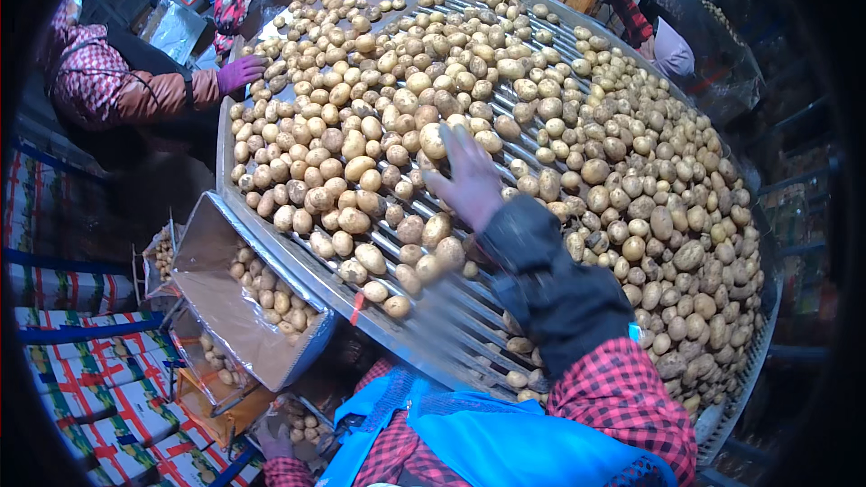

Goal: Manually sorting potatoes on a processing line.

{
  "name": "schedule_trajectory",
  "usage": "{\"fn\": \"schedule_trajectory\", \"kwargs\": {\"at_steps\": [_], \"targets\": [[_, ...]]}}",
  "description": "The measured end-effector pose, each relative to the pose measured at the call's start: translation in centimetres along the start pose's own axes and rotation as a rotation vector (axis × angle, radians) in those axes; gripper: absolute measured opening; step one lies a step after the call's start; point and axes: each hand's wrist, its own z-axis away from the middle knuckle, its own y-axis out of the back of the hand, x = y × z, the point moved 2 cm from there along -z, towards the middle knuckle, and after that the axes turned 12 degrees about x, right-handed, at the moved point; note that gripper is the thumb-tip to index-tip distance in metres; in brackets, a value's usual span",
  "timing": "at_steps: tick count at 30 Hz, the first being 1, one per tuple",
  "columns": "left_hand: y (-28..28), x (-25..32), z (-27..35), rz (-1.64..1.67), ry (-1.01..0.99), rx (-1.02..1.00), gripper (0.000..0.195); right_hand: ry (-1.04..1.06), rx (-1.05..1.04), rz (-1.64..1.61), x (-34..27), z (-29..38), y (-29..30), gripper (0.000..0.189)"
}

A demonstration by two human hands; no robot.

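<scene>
My right hand (467,176), in a thin purple glove with a dark sleeve cover above it, reaches over a slatted metal sorting table heaped with potatoes (371,258). Its fingers are spread beside a larger pale potato (433,141); nothing shows gripped in it. Low at the left, my left hand (275,443), gloved too, is beside a container with potatoes (308,427) below the table; its fingers are blurred, and I cannot tell whether it holds anything. A blurred streak crosses the slats left of my right forearm.
A lined cardboard box (233,325) partly filled with potatoes stands against the table's metal rim (298,267). A co-worker's purple-gloved hand (241,73) rests at the left edge; other people stand at the far side and upper right. Printed cartons (122,392) are stacked at lower left.
</scene>
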Motion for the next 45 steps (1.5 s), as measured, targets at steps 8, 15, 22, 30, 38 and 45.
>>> {"fn": "schedule_trajectory", "kwargs": {"at_steps": [8, 15, 22, 30, 38, 45], "targets": [[4.3, 24.0, -1.1, 0.72, -0.49, 0.099, 0.056, -0.729, -0.241, -1.062, -2.0, 1.2, -2.8, 0.053], [5.8, 41.9, 3.1, 0.837, -1.043, -0.073, 0.092, -1.169, -0.665, -1.363, -13.5, 11.4, 4.8, 0.077], [2.2, 37.5, 3.5, 1.065, -0.697, -0.279, 0.095, -0.934, -1.081, -1.27, -12.4, 15.1, 2.2, 0.094], [6.1, 29.1, -0.7, 1.019, -0.269, 0.332, 0.075, -1.037, -0.631, -1.256, -4.6, 16.8, 4.9, 0.068], [7.1, 2.2, -14.7, 0.736, -0.035, 0.729, 0.074, -0.628, -0.331, -0.669, -2.8, 16.5, 9.3, 0.055], [1.5, 23.2, -9.4, 0.955, -0.404, 0.422, 0.061, -0.236, -0.042, -0.004, -0.9, 10.3, 7.8, 0.062]]}}
